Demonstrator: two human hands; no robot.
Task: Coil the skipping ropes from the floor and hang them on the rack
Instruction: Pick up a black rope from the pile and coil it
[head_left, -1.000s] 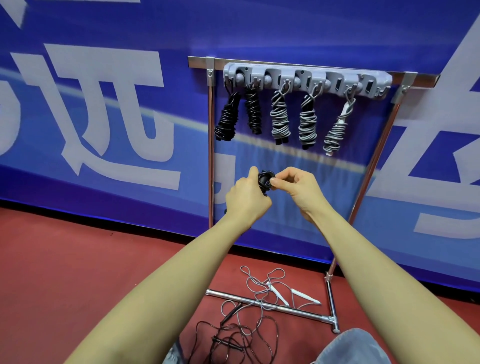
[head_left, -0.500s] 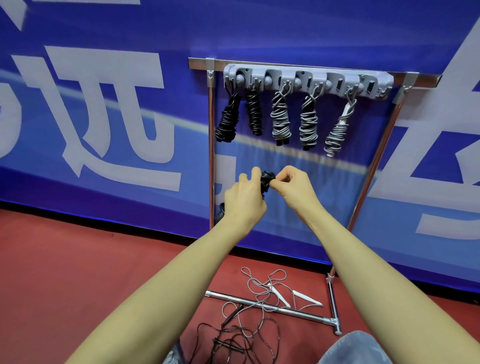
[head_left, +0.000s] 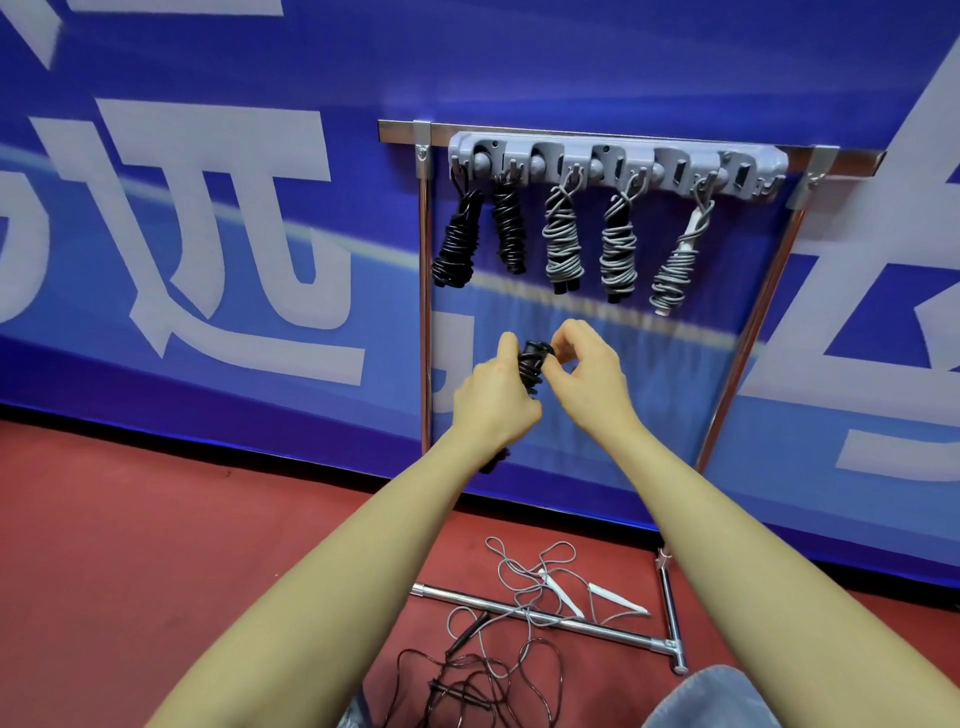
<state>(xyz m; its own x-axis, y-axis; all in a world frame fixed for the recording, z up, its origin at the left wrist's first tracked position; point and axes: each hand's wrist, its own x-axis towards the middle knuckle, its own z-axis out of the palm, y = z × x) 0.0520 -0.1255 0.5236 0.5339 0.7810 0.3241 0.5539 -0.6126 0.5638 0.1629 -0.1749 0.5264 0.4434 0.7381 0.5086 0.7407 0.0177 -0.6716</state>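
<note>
Left hand (head_left: 493, 395) grips the body of a black coiled rope (head_left: 532, 366), held in mid-air below the rack (head_left: 618, 163) and in front of the blue banner (head_left: 208, 234). Right hand (head_left: 589, 371) pinches the top turn of that same rope, apparently tucking in or forming the hanging loop.

Risks, as I judge them:
- Top loop not locked: if the pinch slips, the turns could spring loose and the coil unravel.
- Loop too small or buried: it may not catch a hook.
- Hooks at the right end look free, but I can't be sure; crowding a hanging bundle might knock it off.
- Loose cord underfoot: a snag or trip hazard.

Count, left to right:
- Hanging bundles: five, two black (head_left: 457, 244) then three grey (head_left: 563, 239).
- In hand: one.
- On the floor (head_left: 130, 545): one black tangle (head_left: 467, 680), one grey rope with white handles (head_left: 561, 587).
</note>
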